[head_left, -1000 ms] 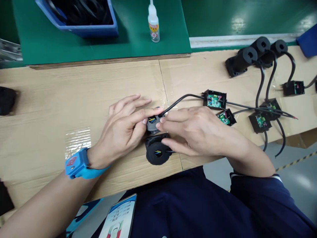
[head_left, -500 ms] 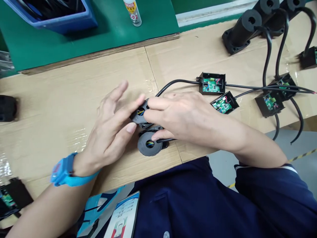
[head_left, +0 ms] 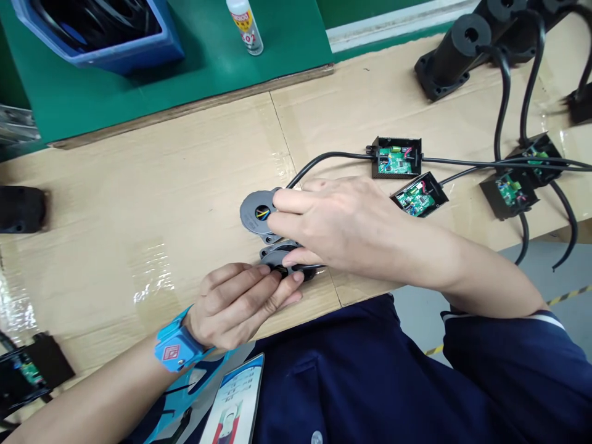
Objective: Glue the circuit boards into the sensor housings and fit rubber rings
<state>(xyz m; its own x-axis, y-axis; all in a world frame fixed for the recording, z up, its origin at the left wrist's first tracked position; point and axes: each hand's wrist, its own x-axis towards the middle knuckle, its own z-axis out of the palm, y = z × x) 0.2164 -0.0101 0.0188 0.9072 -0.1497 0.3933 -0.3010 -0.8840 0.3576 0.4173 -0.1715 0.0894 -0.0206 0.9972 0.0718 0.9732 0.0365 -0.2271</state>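
Note:
My right hand [head_left: 345,225] lies over two black cylindrical housings near the front edge of the cardboard-covered bench [head_left: 161,185]. Its fingers are closed on the far housing [head_left: 256,213], whose round grey end shows coloured wire tips in its centre hole. My left hand [head_left: 243,302], with a blue wrist strap [head_left: 176,348], has its fingertips pinched at the end of the near housing [head_left: 282,259]; most of that housing is hidden between the two hands. A black cable [head_left: 319,161] runs from the housings to an open black box with a green circuit board [head_left: 396,158].
More open circuit boxes [head_left: 419,196] with cables lie to the right, with black tube housings [head_left: 456,52] behind them. A blue bin [head_left: 99,34] and a glue bottle [head_left: 245,24] stand on the green mat at the back. A black part [head_left: 21,209] sits far left.
My left hand has let go of the far housing and dropped toward me onto the near housing's end. The right hand has stayed put on the housings.

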